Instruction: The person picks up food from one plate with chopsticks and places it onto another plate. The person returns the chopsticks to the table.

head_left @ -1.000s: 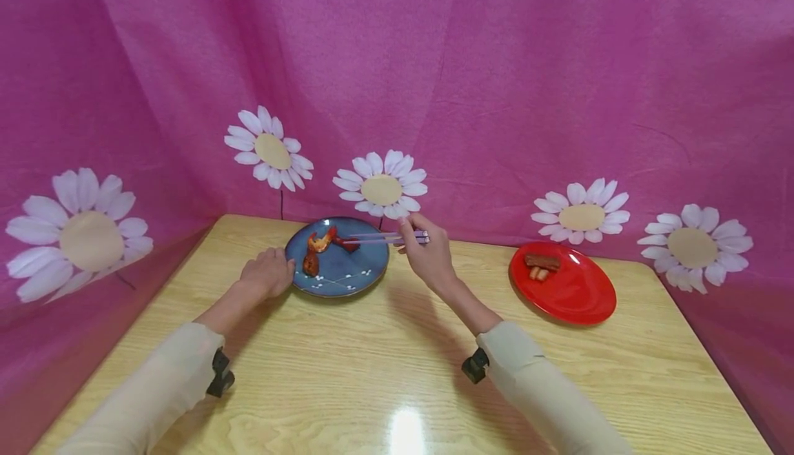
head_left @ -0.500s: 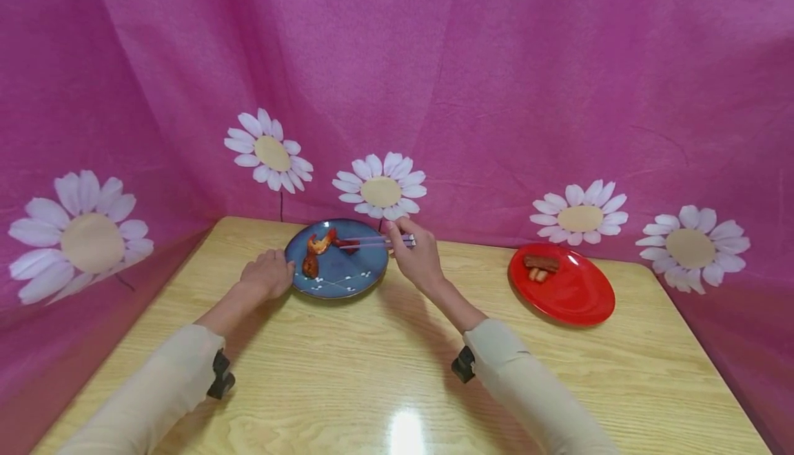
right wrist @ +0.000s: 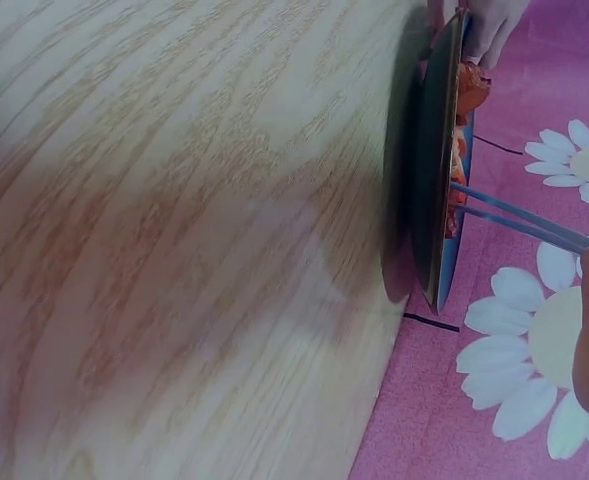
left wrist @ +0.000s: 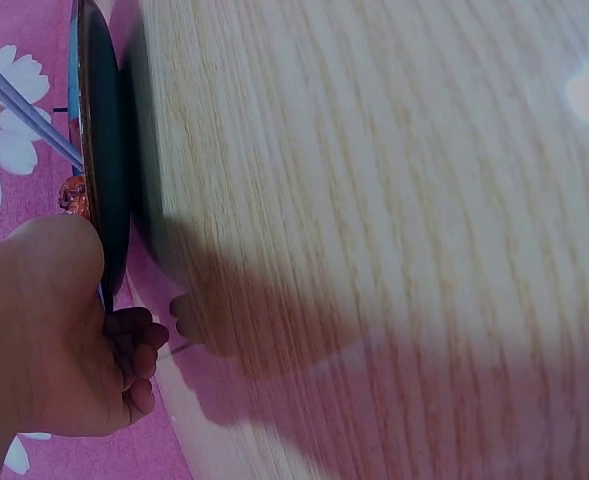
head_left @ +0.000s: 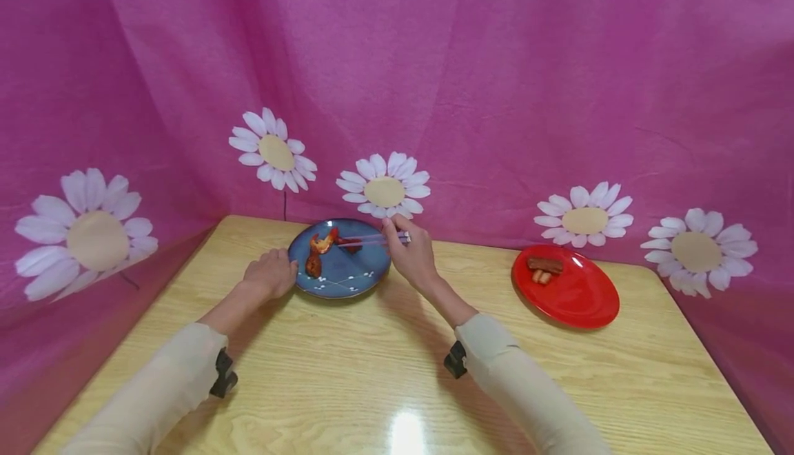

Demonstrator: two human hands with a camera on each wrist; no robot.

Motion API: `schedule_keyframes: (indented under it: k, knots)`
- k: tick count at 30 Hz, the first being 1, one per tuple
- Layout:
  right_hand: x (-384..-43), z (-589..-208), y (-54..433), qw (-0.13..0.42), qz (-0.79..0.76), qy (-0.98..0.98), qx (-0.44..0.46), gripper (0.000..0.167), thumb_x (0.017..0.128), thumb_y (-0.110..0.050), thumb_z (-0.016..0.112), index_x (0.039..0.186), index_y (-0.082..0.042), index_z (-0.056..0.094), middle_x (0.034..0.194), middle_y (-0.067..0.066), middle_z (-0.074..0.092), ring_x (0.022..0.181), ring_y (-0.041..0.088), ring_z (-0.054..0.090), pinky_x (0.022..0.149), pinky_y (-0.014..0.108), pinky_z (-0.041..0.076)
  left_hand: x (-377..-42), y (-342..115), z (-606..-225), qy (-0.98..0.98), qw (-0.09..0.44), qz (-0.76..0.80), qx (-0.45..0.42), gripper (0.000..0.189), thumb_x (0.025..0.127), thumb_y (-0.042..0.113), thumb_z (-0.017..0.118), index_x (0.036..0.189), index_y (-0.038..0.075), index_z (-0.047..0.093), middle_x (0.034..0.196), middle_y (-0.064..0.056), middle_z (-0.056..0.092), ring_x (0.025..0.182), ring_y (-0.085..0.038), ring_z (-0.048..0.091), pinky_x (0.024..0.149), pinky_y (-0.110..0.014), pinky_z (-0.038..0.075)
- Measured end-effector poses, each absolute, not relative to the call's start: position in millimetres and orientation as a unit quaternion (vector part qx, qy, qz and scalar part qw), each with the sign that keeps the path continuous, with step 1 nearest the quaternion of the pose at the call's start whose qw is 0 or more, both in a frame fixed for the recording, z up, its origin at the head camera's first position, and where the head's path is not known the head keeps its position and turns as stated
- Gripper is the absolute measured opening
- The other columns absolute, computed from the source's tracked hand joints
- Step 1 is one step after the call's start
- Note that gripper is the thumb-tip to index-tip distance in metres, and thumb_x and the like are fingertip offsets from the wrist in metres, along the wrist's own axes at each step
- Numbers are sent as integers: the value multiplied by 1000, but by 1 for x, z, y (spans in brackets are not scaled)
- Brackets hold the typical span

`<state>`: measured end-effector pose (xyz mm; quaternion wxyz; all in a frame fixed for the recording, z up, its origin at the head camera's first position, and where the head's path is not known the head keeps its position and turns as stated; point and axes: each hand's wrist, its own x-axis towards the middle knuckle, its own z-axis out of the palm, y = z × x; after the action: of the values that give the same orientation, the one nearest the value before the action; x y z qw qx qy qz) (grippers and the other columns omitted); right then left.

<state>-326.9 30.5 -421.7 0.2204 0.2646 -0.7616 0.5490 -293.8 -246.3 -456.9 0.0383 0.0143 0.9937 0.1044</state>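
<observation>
My left hand (head_left: 271, 274) grips the left rim of a dark blue plate (head_left: 366, 262); in the left wrist view its fingers (left wrist: 139, 350) curl in at the plate's edge. From the plate's right side, my right hand (head_left: 412, 251) holds a pair of light purple chopsticks (head_left: 371, 238). Their tips reach a dark red food piece (head_left: 351, 247), but whether they pinch it I cannot tell. Left of that piece lies an orange-red shrimp (head_left: 322, 243), with a brown drumstick-shaped piece (head_left: 313, 265) below it. In the right wrist view the chopsticks (right wrist: 534, 222) reach over the plate's rim.
A red plate (head_left: 577, 296) stands at the right, bearing a brown strip (head_left: 545, 265) and small light-brown pieces (head_left: 542, 276). Behind the wooden table (head_left: 335, 372) hangs a pink cloth (head_left: 484, 96) with daisies, close to the back edge.
My right hand has moved left with the chopsticks, bringing them farther over the blue plate. The left hand keeps its place at the rim.
</observation>
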Motion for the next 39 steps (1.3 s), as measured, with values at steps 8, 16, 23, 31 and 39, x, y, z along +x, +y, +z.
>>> schedule_keyframes:
  k: [8, 16, 23, 31, 39]
  knots:
    - [-327, -427, 27, 198, 591, -745, 238, 33, 103, -22, 58, 81, 2, 64, 72, 17, 65, 63, 36, 68, 54, 31, 57, -293, -246, -456, 994, 33, 105, 18, 47, 106, 24, 35, 123, -19, 45, 116, -34, 52, 115, -50, 51, 94, -60, 43]
    - [-321, -427, 34, 196, 624, -726, 212, 34, 103, -20, 58, 83, 7, 63, 80, 22, 69, 63, 12, 66, 57, 41, 59, -292, -245, -454, 994, 32, 104, 15, 48, 106, 23, 35, 125, -19, 45, 117, -34, 52, 116, -50, 51, 95, -60, 42]
    - [-310, -419, 46, 199, 652, -701, 208, 31, 103, -9, 55, 83, 14, 60, 77, 30, 65, 62, 5, 66, 58, 41, 59, -293, -246, -454, 994, 45, 103, 15, 50, 106, 25, 34, 126, -20, 43, 119, -34, 51, 117, -49, 49, 95, -60, 42]
    - [-284, -396, 58, 221, 648, -697, 212, 28, 103, -3, 53, 81, 14, 60, 76, 30, 63, 62, 4, 65, 59, 42, 59, -292, -245, -454, 993, 53, 101, 8, 50, 107, 25, 34, 127, -19, 42, 118, -33, 50, 116, -48, 49, 95, -59, 42]
    - [-280, -392, 67, 228, 662, -682, 211, 30, 103, -5, 52, 83, 16, 59, 79, 32, 63, 69, 46, 67, 61, 50, 58, -293, -245, -455, 994, 43, 104, 11, 49, 106, 25, 35, 125, -20, 44, 118, -35, 51, 116, -51, 49, 95, -61, 41]
